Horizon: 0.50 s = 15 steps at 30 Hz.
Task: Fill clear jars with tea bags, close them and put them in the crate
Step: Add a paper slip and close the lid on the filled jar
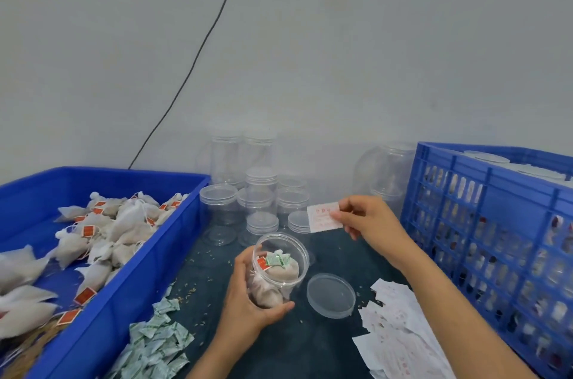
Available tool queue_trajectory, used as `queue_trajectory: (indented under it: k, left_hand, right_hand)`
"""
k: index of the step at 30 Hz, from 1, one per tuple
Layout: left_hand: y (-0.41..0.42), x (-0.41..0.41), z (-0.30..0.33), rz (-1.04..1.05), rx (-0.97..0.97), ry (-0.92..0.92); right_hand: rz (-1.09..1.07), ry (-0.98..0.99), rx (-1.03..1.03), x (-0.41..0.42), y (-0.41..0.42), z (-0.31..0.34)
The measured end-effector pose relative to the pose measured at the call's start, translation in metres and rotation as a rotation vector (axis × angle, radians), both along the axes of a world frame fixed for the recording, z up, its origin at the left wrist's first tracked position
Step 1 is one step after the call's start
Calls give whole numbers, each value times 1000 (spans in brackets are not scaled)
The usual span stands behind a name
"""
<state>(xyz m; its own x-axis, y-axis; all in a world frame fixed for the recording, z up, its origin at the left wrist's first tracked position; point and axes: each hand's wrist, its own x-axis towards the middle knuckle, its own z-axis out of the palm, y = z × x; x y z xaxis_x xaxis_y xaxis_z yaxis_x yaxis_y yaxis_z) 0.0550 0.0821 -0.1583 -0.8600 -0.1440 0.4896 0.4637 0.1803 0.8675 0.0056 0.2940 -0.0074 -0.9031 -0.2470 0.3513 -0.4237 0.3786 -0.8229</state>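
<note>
My left hand [248, 301] grips an open clear jar [279, 267], tilted toward me above the dark table. Inside it lie white tea bags with red tags and a small green sachet on top. The jar's clear lid [330, 295] lies flat on the table just right of it. My right hand [369, 220] pinches a small white slip with red print [322, 217], held above and to the right of the jar's mouth. A blue tub [130, 285] on the left holds several loose tea bags [108, 229]. The blue slatted crate [483, 223] stands on the right.
Several empty clear jars with lids [260, 189] are stacked at the back against the wall. Green sachets [155, 344] are heaped near the tub's front corner. More white slips [400, 335] lie in a pile by the crate. Filled jars show through the crate's slats.
</note>
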Motion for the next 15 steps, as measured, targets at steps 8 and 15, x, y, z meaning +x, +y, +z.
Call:
queue_trajectory:
  k: [8,15]
  left_hand:
    - [-2,-5,-2,22,32,-13]
    - [-1,-3,-2,22,19,-17]
  right_hand:
    - [15,42,237,17,-57,-17]
    - [-170,235,587,22,-72,-32]
